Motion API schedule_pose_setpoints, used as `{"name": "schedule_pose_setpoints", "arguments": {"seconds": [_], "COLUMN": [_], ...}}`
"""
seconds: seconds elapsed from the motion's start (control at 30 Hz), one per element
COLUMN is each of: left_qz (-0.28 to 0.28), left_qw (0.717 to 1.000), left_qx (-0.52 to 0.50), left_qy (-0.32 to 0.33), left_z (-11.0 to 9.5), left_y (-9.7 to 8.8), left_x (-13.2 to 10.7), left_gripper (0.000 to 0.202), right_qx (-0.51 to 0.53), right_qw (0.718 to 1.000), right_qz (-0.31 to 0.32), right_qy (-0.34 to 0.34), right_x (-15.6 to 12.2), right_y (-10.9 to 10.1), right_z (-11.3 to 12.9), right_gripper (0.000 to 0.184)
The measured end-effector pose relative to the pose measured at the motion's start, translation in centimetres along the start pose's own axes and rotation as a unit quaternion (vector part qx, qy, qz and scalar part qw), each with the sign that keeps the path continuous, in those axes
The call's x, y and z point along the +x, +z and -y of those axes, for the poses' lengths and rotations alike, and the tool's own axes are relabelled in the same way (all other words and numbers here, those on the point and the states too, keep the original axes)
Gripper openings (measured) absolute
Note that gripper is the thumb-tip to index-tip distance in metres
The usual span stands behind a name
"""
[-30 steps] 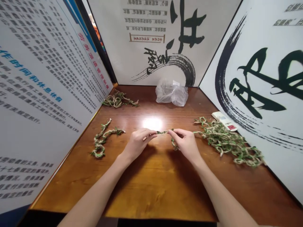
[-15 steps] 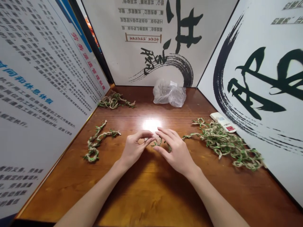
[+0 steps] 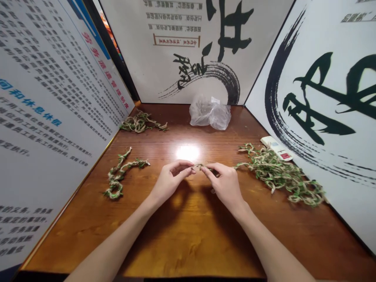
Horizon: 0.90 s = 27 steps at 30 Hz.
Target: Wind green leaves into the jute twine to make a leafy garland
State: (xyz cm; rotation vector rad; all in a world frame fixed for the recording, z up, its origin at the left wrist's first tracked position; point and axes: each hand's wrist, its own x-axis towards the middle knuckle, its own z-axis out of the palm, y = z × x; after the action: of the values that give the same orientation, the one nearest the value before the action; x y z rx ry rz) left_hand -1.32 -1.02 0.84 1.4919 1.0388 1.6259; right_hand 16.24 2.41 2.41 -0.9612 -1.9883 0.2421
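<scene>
- Leafy green-and-tan twisted cord point(image 3: 198, 165) is what we are busy with; a short bit shows between our fingertips, held up over the shiny brown wooden table point(image 3: 188, 235).
- Our left hand point(image 3: 166, 178), at eight o'clock from that bit, has its thumb and finger pinched on it.
- Our right hand point(image 3: 230, 184), at four o'clock, pinches it too, and a little more peeks out under that hand.
- We think the step now is fiddling with this small bit; our fingers hide most of it, so we can't tell if it has a knot.
- At three o'clock lies a big messy heap of green leafy tan cord point(image 3: 279, 172). One strand pokes out toward our right hand; we can't tell if it joins our bit.
- At nine o'clock, well apart from us, lies a curly loose piece of green leafy tan cord point(image 3: 115, 177).
- Next, we guess, calls for two firm pinches and some slack at three o'clock, so nothing tugs.
</scene>
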Motion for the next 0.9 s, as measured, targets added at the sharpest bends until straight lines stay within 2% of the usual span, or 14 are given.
{"name": "schedule_pose_setpoints", "arguments": {"seconds": [0.2,0.4,0.5,0.63,0.8,0.9], "left_qz": [0.024,-0.012,-0.019,-0.013,0.018,0.023], "left_qw": [0.998,0.997,0.998,1.000,1.000,0.999], "left_qx": [-0.039,-0.040,-0.037,-0.006,0.010,-0.003], "left_qy": [-0.053,-0.060,-0.049,-0.027,-0.018,-0.024], "left_z": [0.4,0.7,0.8,0.6,0.1,0.1], "left_y": [-0.4,-0.8,-0.8,-0.7,-0.4,-0.2], "left_x": [0.2,0.6,0.7,0.5,0.3,0.3], "left_gripper": [0.033,0.031,0.027,0.022,0.023,0.020], "right_qx": [0.047,0.068,0.098,0.163,0.179,0.243], "right_qw": [0.999,0.996,0.992,0.970,0.970,0.954], "right_qz": [0.020,0.055,0.059,0.050,0.048,0.071], "right_qy": [-0.010,-0.019,0.050,0.172,0.156,0.159], "right_x": [0.2,0.3,0.4,0.6,0.7,0.7], "right_y": [-0.1,-0.5,-0.3,0.1,0.2,0.1], "right_z": [0.5,0.9,0.3,-0.5,-0.2,0.2], "right_gripper": [0.019,0.023,0.025,0.017,0.018,0.021]}}
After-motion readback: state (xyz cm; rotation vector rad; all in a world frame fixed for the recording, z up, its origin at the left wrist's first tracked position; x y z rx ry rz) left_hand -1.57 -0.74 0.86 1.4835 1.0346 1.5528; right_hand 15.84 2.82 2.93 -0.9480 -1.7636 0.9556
